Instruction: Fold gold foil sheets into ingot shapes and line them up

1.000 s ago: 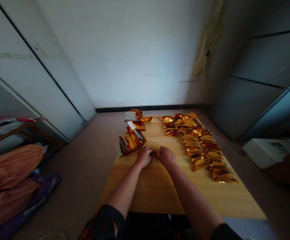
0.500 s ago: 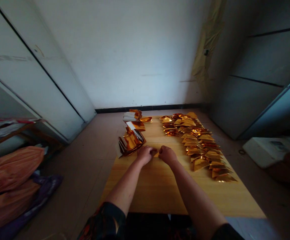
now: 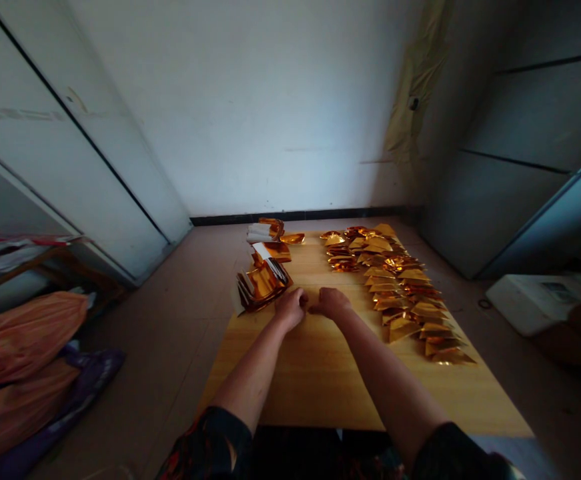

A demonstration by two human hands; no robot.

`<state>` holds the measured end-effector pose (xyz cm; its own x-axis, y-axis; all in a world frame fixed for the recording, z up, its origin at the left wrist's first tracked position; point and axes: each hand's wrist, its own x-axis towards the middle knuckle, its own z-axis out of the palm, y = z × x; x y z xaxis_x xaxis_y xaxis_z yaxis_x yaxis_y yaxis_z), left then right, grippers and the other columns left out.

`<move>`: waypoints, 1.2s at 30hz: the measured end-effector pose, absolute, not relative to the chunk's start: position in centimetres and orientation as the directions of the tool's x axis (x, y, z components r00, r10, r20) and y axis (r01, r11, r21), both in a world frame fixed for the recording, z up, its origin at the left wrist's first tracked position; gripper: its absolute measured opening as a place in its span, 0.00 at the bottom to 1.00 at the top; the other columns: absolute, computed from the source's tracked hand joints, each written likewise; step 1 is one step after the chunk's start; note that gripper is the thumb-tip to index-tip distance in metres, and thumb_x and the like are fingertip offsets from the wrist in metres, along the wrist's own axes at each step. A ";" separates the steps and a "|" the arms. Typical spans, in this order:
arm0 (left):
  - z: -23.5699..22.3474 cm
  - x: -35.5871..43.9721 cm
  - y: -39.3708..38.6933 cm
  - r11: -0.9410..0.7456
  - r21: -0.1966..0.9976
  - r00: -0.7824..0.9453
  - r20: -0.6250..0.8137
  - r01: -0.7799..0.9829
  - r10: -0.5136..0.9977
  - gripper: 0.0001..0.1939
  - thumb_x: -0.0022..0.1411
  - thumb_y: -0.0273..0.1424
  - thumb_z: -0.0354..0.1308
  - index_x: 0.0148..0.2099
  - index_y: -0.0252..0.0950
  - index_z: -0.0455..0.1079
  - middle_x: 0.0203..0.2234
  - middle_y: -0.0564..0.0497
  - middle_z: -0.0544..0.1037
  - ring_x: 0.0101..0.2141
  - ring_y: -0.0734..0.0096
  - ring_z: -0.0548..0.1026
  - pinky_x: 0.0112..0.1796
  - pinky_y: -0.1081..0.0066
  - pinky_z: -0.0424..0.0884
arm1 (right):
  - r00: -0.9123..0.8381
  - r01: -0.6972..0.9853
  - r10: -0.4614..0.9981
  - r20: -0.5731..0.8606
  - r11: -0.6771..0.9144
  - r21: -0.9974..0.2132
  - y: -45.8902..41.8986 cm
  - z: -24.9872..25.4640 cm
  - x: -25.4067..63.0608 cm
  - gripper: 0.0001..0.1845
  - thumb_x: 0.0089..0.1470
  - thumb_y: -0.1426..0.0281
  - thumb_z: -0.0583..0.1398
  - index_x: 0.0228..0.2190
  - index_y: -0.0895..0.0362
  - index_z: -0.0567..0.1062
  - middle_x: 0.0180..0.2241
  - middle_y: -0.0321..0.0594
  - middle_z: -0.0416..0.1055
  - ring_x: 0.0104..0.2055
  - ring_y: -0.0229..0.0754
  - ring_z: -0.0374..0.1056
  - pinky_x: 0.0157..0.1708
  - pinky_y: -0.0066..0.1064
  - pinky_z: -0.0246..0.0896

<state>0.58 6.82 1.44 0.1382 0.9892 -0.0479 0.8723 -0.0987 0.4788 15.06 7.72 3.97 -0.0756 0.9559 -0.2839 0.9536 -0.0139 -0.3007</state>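
Reaching out from my dark flowered sleeve (image 3: 210,440), my arms lie over a long, pale wooden board (image 3: 320,393). My left hand (image 3: 290,309) and my right hand (image 3: 331,303) are curled almost shut, and they face each other in the middle of the board. A moment ago, a tiny gold bit showed between them. Now I can't see it. It may be tucked in my fingers, but I cannot tell, so I can't say what either hand holds.

Just past my left hand sits a messy shiny gold foil pile (image 3: 263,283). To the right of my hands, long rows of gold foil triangles (image 3: 400,293) lie on the board, well apart from my right hand. Farther up, near the far end of the board, is a small stack of gold foil and white paper (image 3: 263,232).

At the lower left of the picture are puffy orange bags (image 3: 20,340) on a purple cloth (image 3: 80,380). At the right is a white box (image 3: 540,305). Far away, at the top, is a plain white wall (image 3: 250,113).
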 end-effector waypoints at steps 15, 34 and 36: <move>0.9 -0.4 5.1 -0.317 0.484 0.297 0.121 0.815 0.947 0.09 0.55 0.23 0.56 0.35 0.39 0.75 0.34 0.51 0.76 0.40 0.68 0.70 0.43 0.68 0.63 | -0.089 0.953 0.955 -0.283 -0.001 -0.303 8.0 3.8 15.3 0.28 0.40 0.55 0.65 0.41 0.59 0.75 0.43 0.51 0.74 0.46 0.49 0.69 0.38 0.29 0.62; 0.6 -0.5 2.6 -0.485 0.171 0.432 0.273 0.857 0.859 0.11 0.61 0.27 0.50 0.41 0.40 0.73 0.36 0.47 0.71 0.41 0.63 0.65 0.41 0.64 0.61 | 0.016 0.932 0.968 -0.252 -0.106 -0.348 8.6 2.7 16.0 0.19 0.42 0.69 0.61 0.40 0.61 0.74 0.38 0.49 0.76 0.40 0.45 0.72 0.31 0.26 0.60; 0.8 -0.5 2.5 -0.490 0.167 0.436 0.277 0.856 0.856 0.11 0.60 0.27 0.51 0.41 0.40 0.73 0.36 0.47 0.72 0.41 0.63 0.65 0.40 0.64 0.61 | 0.035 0.930 0.968 -0.250 -0.123 -0.347 8.6 2.7 16.0 0.19 0.42 0.69 0.61 0.39 0.61 0.74 0.38 0.49 0.76 0.40 0.45 0.72 0.31 0.25 0.60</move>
